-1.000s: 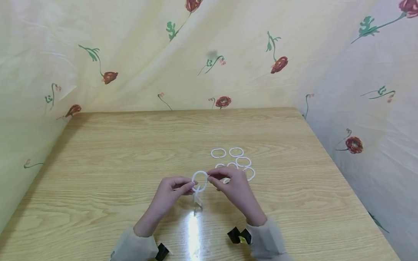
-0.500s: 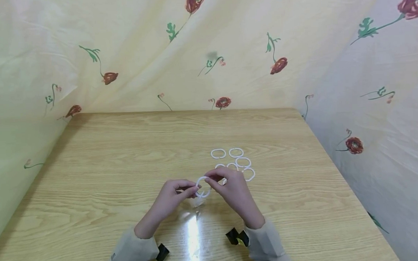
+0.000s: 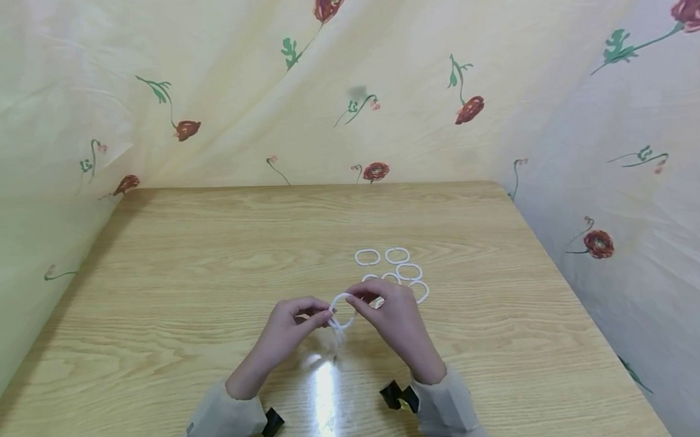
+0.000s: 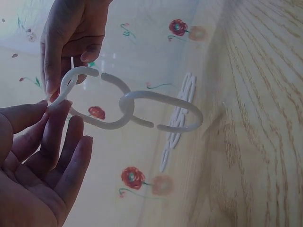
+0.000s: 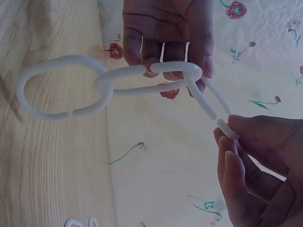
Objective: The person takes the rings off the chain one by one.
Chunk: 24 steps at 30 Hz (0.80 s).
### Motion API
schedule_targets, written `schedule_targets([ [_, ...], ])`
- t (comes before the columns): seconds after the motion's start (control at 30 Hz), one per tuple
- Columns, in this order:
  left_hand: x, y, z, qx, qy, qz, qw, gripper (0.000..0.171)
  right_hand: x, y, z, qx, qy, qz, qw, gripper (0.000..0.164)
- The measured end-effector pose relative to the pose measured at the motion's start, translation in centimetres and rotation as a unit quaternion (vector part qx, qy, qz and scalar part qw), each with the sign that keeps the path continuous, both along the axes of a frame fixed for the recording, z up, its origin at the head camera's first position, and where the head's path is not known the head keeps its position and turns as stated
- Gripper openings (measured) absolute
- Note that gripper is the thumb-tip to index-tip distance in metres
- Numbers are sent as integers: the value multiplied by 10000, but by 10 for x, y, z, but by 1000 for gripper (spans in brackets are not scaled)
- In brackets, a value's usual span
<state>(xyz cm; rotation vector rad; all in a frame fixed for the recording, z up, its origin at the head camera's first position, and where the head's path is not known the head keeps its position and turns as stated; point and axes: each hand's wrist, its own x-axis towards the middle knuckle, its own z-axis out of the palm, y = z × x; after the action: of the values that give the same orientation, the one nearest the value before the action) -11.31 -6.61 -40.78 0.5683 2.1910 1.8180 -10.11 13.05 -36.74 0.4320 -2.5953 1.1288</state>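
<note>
Three white plastic oval links, each with a small split, hang joined as a chain between the hands. My left hand [image 3: 296, 323] pinches the middle link [image 5: 171, 66] near its upper end. Between thumb and fingers, my right hand [image 3: 395, 310] holds the top link [image 5: 201, 100], which passes through that middle link. The lowest link [image 4: 176, 100] dangles free from the middle one, above the table. In the head view the held links overlap and blur together. Fingers partly cover the top link in the left wrist view.
Several loose white links [image 3: 403, 279] lie on the wooden table [image 3: 212, 249] beyond the right hand, which partly hides some of them. Flower-printed cloth [image 3: 236, 107] hangs behind the table and along both sides. Dark camera pieces [image 3: 399, 397] sit at the wrists.
The right hand has come slightly left, closer to the left hand, and now grips the upper edge of the raised ring. The left hand has shifted slightly right. The loose links have stayed put.
</note>
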Motion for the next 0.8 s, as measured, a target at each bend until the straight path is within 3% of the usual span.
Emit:
schedule_targets([
  [0.4, 2, 2, 5, -12, 24, 231, 9997, 24, 3, 3, 2, -233, -553, -121, 9981, 6],
  [0.8, 2, 1, 2, -61, -10, 31, 10000, 24, 4, 4, 2, -723, -594, -207, 9954, 6],
])
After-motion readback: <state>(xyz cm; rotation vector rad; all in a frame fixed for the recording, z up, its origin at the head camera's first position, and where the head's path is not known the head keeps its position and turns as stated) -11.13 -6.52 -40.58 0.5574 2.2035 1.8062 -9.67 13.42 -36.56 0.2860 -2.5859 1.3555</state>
